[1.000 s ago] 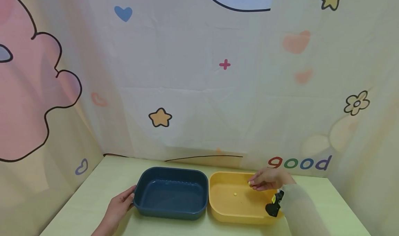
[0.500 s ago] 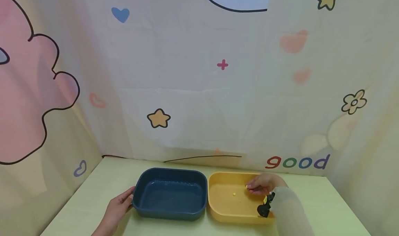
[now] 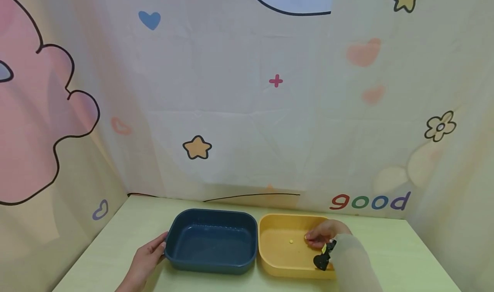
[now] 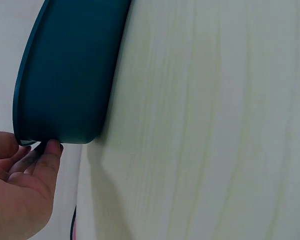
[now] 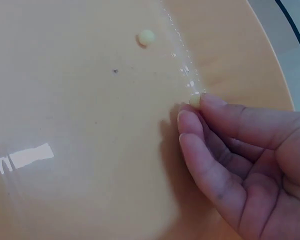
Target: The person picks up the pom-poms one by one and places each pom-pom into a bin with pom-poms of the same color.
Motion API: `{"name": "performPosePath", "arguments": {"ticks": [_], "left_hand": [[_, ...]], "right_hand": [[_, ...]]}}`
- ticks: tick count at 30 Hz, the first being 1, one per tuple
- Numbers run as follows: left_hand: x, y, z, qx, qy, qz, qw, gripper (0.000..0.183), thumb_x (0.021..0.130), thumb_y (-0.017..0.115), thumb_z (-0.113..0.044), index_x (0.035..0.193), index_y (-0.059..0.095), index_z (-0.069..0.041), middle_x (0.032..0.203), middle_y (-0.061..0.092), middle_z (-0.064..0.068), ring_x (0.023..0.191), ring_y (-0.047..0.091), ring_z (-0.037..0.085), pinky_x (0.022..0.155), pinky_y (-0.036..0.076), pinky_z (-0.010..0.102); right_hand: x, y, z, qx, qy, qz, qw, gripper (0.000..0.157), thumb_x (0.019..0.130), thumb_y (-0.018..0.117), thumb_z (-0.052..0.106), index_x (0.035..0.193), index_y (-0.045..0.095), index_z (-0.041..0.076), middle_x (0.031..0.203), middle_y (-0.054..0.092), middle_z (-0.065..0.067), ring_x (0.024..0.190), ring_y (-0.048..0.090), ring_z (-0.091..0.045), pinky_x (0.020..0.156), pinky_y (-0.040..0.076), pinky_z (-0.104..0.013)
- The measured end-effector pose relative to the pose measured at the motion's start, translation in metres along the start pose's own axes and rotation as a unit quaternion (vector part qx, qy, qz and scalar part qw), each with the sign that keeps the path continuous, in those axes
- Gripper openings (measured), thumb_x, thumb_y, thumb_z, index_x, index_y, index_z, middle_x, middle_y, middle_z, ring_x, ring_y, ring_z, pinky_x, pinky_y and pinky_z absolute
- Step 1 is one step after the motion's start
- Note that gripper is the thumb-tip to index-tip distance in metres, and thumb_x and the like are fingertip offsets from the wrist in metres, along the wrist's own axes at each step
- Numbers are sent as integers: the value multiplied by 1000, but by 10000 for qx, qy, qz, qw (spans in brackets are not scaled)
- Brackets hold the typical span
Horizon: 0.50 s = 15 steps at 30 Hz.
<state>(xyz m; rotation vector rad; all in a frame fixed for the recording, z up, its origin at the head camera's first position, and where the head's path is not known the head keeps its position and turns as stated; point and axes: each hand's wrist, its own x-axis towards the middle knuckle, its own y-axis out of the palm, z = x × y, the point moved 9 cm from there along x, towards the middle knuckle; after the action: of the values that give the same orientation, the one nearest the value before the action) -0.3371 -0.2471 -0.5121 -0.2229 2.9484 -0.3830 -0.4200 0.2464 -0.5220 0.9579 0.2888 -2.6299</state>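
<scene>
With its fingers and thumb, my left hand grips the left end of a dark blue rectangular tray. The left wrist view has these fingertips at the tray's end, close below its rim. Over the right part of a yellow tray, my right hand pinches a small pale yellow ball between thumb and fingertips, low over the tray floor. A second pale yellow ball lies on that floor, apart from the hand; in the head view this loose ball sits left of my fingers.
Both trays stand side by side on a pale green-yellow table. A printed curtain hangs behind. A black device is strapped at the right wrist, over the yellow tray's near right side. One tiny dark speck marks the tray floor.
My right hand has moved slightly left and down into the yellow tray, still pinching the small ball. The left hand, both trays and the loose ball stay in place.
</scene>
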Motion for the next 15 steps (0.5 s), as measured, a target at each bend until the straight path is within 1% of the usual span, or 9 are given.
{"name": "performPosePath", "arguments": {"ticks": [3,6,9,15], "left_hand": [[0,0,0,12,1,-10,10000,44,110,45,-9,151,42,8,154,41,29,135,58,37,94,64,31],[0,0,-1,12,13,-16,10000,44,110,45,-8,150,43,8,154,41,29,134,59,35,94,64,31],[0,0,-1,-9,10,-9,10000,44,110,45,-8,150,42,8,154,41,29,135,58,36,94,64,32],[-1,0,-1,5,10,-15,10000,44,110,45,-8,150,43,9,154,41,29,137,55,39,94,64,32]], "right_hand": [[-4,2,0,-12,94,-211,9997,16,101,57,-2,90,69,-2,71,70,-2,63,69,-5,66,61,-10],[-5,2,1,-235,91,-297,9992,17,102,58,0,90,71,-3,70,71,-2,61,68,-4,65,60,-9],[-6,2,2,-344,64,-346,9988,18,102,58,1,91,72,-4,70,71,-2,60,68,-3,65,60,-8],[-9,3,2,-129,87,-417,9990,18,102,58,0,90,71,-5,71,71,-4,62,70,-6,67,61,-9]]}}
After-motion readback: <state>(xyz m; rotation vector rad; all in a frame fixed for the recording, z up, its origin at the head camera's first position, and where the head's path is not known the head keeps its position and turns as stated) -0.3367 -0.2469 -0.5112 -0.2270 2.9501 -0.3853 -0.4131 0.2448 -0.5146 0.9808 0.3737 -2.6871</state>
